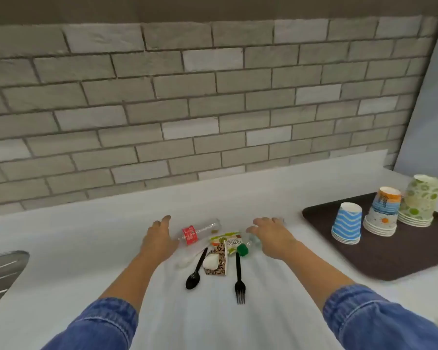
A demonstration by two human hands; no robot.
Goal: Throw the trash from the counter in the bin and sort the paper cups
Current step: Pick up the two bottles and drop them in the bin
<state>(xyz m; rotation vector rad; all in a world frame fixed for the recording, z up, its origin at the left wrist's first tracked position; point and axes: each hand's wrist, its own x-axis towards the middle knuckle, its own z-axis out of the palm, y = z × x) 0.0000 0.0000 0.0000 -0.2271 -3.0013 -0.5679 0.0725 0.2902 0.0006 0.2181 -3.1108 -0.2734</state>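
A small heap of trash lies mid-counter: a clear plastic bottle with a red label (195,232), a green-and-white wrapper (229,240), a leopard-print carton (219,261) with a white lid (211,261) on it, a green cap (243,250), a black spoon (196,269) and a black fork (239,276). My left hand (158,238) rests open just left of the bottle. My right hand (269,234) hovers open right of the wrapper, over a second clear bottle that is mostly hidden. Three upside-down cup stacks stand on a brown tray: blue (347,227), orange-and-blue (383,212), green (420,202).
The brown tray (379,258) lies at the right of the white counter (86,236), close to its front edge. A metal sink (0,271) shows at the left edge. A grey brick wall (187,109) backs the counter. No bin is in view.
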